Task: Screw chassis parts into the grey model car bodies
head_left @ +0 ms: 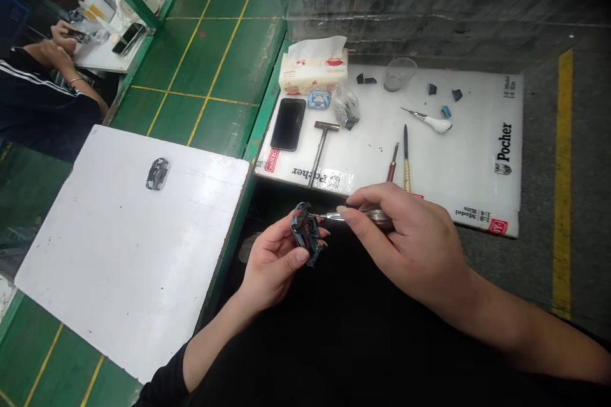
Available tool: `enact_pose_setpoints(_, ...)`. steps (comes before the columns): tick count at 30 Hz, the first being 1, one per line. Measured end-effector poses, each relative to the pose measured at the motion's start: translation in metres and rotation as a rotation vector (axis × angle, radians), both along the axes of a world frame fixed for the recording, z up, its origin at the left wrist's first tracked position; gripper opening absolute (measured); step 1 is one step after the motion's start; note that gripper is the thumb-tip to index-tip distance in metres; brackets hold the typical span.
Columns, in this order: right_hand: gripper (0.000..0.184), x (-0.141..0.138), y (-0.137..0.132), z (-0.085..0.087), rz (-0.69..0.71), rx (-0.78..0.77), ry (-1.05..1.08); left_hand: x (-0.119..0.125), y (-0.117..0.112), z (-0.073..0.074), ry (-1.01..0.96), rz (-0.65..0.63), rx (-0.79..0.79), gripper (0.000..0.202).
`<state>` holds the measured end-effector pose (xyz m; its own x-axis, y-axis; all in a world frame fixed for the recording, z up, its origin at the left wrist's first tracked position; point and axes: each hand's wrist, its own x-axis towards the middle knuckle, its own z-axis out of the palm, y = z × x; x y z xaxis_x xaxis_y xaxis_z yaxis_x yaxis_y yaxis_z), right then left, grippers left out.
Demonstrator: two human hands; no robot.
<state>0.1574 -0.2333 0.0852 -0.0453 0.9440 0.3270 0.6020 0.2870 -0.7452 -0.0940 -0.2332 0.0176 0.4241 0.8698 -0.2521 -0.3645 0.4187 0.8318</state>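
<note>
My left hand (270, 267) is closed on a small dark model car body (303, 232), gripping it between thumb and fingers over my lap. Shut around a slim hand tool with a metal handle (380, 219) is my right hand (417, 244). The tool's thin tip points left and meets, or nearly meets, the upper right edge of the body; whether they touch I cannot tell. The exact kind of tip is too small to make out. Another dark car body (157, 174) lies on the white board (114, 248) at left.
A foam-covered board (477, 158) bears a phone (288, 124), tissue pack (312, 71), T-handle tool (322, 149), plastic bag (346, 104), clear cup (399, 74), white-handled knife (434, 122), file (406, 152) and dark scraps (457, 95). Another person's hands (60, 47) are at upper left.
</note>
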Motion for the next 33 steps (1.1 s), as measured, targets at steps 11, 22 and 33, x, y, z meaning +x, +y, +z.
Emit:
enact_pose_setpoints(11,0.025,0.006,0.009,-0.009,0.306,0.211,-0.157,-0.013,-0.005,-0.005,0.039,0.046,-0.002,0.065)
enact_pose_setpoints(22,0.035,0.001,0.009,-0.049,0.508,0.085,-0.158,-0.041,-0.010,0.016,0.558,-0.082,0.358,0.047)
enact_pose_setpoints(33,0.022,-0.006,0.007,-0.052,0.402,0.291,-0.291,-0.043,-0.015,0.011,0.417,-0.018,0.143,0.062)
